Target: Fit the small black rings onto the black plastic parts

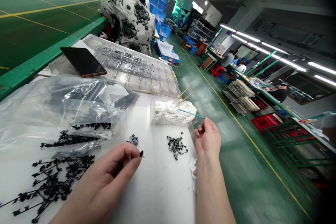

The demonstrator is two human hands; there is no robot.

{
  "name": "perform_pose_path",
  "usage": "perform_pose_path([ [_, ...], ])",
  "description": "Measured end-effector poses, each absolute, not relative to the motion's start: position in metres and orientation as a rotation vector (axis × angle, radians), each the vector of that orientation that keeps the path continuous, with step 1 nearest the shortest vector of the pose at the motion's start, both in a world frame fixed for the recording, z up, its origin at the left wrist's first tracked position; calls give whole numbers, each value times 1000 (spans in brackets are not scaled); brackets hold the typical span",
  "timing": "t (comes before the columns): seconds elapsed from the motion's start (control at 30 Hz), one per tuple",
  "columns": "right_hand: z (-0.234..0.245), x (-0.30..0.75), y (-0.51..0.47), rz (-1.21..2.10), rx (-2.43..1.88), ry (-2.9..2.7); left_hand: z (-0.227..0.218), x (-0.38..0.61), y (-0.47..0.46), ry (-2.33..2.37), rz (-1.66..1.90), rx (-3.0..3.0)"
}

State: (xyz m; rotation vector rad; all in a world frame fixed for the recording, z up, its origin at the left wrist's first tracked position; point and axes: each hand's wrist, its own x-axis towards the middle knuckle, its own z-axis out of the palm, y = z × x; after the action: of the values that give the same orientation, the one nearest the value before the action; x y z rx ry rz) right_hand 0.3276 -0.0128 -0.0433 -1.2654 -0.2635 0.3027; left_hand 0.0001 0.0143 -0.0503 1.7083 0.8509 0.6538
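Between the thumb and forefinger of my left hand (107,175) is a small black plastic part (141,153), mostly hidden by the fingers. My right hand (208,136) pinches a thin blue stick (193,113), whose far end reaches over white material in a clear box (173,120). Two wooden sticks (185,98) stand in that same box. Just beyond my left fingertips sits a cluster of small grey parts (133,140). A small pile of black parts with grey ends (176,146) lies between my hands. Many long black parts (57,178) are heaped at the left.
A clear plastic bag (63,101) covers the table's left side. Behind it rest a dark phone (82,61) and a clear compartment tray (139,66) with small parts. A person in a floral-patterned garment (131,21) sits beyond. The green floor (236,161) drops away at right.
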Motion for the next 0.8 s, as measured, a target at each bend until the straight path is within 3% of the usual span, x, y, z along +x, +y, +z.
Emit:
perform_pose_path([
  [0.8, -44, 331, -15, 142, -1300, -291, -57, -4, 13, 926, 613, 1664],
])
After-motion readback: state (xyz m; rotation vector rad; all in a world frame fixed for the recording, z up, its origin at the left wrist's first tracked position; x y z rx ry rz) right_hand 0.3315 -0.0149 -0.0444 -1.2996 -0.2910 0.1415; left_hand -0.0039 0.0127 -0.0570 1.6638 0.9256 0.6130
